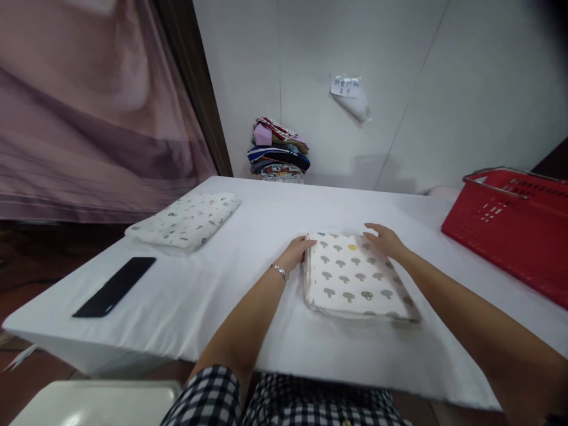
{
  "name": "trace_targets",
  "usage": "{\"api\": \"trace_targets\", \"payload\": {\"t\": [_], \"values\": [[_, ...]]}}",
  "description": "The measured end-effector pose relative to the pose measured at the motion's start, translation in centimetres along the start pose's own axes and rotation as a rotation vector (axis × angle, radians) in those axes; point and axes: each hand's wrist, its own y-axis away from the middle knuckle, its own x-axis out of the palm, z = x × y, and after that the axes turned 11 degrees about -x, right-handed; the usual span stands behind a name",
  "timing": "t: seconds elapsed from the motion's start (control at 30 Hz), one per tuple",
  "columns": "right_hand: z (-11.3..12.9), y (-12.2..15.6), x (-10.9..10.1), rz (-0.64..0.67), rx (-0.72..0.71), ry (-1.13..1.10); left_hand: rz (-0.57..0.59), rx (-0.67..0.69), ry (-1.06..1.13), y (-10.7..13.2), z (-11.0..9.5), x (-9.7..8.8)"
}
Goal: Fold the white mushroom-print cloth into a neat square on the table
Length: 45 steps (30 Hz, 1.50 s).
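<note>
In front of me on the table lies a folded white cloth [350, 272] printed with grey mushrooms, plus a yellow one and a green one. My left hand [296, 253] holds its far left edge, the thumb on top and the fingers along the side, partly hidden. At the far right corner is my right hand [385, 241], its fingers stretched out and apart, the hand against the cloth's edge. A second folded white cloth [190, 219] with small dark prints rests apart at the table's left side.
A black flat object [116, 287] lies near the left edge of the white-covered table [213, 307]. To the right stands a red basket [510, 225] with metal handles. Behind the table rises a stack of folded fabrics [279, 151]. A white stool [97, 402] is at lower left.
</note>
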Motion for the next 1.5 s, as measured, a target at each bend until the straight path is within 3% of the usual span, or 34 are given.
{"api": "trace_targets", "payload": {"t": [0.1, 0.2, 0.37, 0.53, 0.7, 0.83, 1.03, 1.23, 1.37, 1.5], "values": [[3.3, -1.8, 2.1, 0.193, -0.15, -0.039, -0.009, 0.058, 0.003, 0.1, 0.7, -0.1], [5.9, -3.1, 4.6, 0.306, -0.232, -0.024, 0.031, 0.071, 0.034, 0.0, 1.1, -0.5], [6.9, -3.9, 7.1, 0.303, -0.352, 0.093, 0.018, 0.06, 0.051, -1.1, 1.6, -1.1], [7.0, -3.2, 7.0, 0.256, -0.407, 0.154, -0.045, 0.128, -0.05, -1.3, 2.0, -0.8], [8.2, 0.8, 5.2, 0.145, -0.456, 0.091, -0.146, 0.167, -0.132, 0.0, 1.4, -0.6], [8.9, 6.7, 3.0, 0.233, -0.465, -0.027, -0.238, 0.16, -0.187, 1.7, 0.9, -0.9], [9.8, 13.1, 1.5, 0.18, -0.601, -0.137, -0.238, 0.159, -0.358, 7.5, 2.0, -1.3], [10.6, 14.1, 2.9, 0.124, -0.709, -0.074, -0.172, 0.144, -0.413, 12.7, 5.8, -0.2], [10.8, 14.2, 3.8, 0.102, -0.724, -0.028, -0.206, 0.148, -0.343, 13.6, 8.0, 0.7], [11.1, 14.4, 4.7, 0.085, -0.734, 0.012, -0.267, 0.204, -0.261, 13.9, 8.4, 1.6]]}}
